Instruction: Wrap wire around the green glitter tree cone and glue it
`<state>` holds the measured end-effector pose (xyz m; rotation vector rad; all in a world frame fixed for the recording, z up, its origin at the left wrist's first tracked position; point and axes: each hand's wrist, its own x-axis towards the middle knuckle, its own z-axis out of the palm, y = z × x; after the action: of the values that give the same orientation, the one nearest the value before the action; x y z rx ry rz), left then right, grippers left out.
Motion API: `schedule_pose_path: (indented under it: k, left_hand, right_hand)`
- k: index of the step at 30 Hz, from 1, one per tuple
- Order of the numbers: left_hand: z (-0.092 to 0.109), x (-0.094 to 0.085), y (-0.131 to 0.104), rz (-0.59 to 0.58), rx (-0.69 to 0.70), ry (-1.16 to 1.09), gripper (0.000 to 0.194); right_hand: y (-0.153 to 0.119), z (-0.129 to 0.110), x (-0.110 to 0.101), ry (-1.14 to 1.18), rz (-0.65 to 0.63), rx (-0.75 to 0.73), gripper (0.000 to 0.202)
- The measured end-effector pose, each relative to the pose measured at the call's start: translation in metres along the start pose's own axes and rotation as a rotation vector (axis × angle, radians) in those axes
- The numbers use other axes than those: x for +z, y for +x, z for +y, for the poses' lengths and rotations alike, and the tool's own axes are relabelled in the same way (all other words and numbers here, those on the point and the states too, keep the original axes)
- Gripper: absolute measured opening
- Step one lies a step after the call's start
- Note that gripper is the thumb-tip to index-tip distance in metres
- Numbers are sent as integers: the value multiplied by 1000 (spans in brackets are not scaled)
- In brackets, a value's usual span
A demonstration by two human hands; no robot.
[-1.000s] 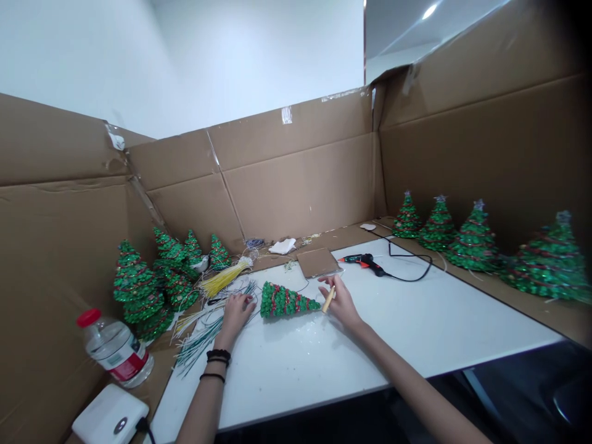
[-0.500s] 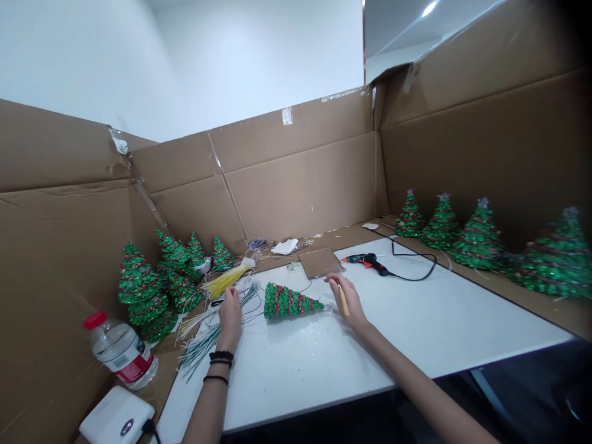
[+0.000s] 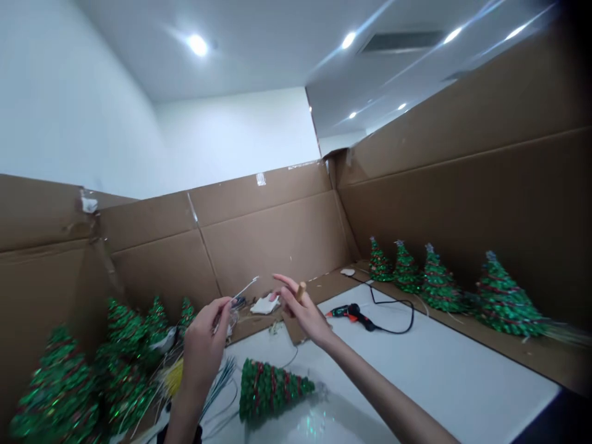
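My left hand (image 3: 208,336) is raised over the left part of the board, its fingertips pinching a thin pale piece of wire (image 3: 245,288) that points up and to the right, with a small bend at its tip. Across from it, my right hand (image 3: 298,308) holds a wooden-handled tool (image 3: 301,290) against the palm; only the handle's end shows. The index finger and thumb of that hand reach toward the wire's tip, apart from it. Below both hands a green beaded Christmas tree (image 3: 272,390) with red garland lies on its side, top pointing right.
Several finished trees stand along the right wall (image 3: 439,280) and at the left (image 3: 60,388). A glue gun (image 3: 354,314) with black cord lies on the white board (image 3: 370,364). Green wires (image 3: 222,377) and a yellow bundle (image 3: 173,377) lie left. Cardboard walls surround the table.
The view has tilted upward. My left hand has lifted from among the wires with a thin wire in its fingers. My right hand has moved off the tree's tip, toward the left hand.
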<state>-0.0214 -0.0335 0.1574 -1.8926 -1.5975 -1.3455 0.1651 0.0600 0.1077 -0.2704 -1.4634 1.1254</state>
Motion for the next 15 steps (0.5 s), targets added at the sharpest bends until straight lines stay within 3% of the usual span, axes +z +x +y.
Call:
schedule_pose_path:
  k: [2,5,8,11,15]
  left_hand:
    - [23,6,8,-29,-18,-67,34]
    - [35,19,11,0,-75,-147,37]
    - [32,29,13,-18,-135,-191,45]
    - [24,33,16,-111,-159,-231,52]
    - [16,38,14,-204,-223,-453,52]
  right_hand:
    - [21,-25,15,139,20,-80,45]
    - [34,-46,25,169,89,-114,35]
    - [36,-49,23,222,140,-129,32]
    - [34,-46,17,253,141,-129,29]
    - [32,-45,11,201,104,-121,23]
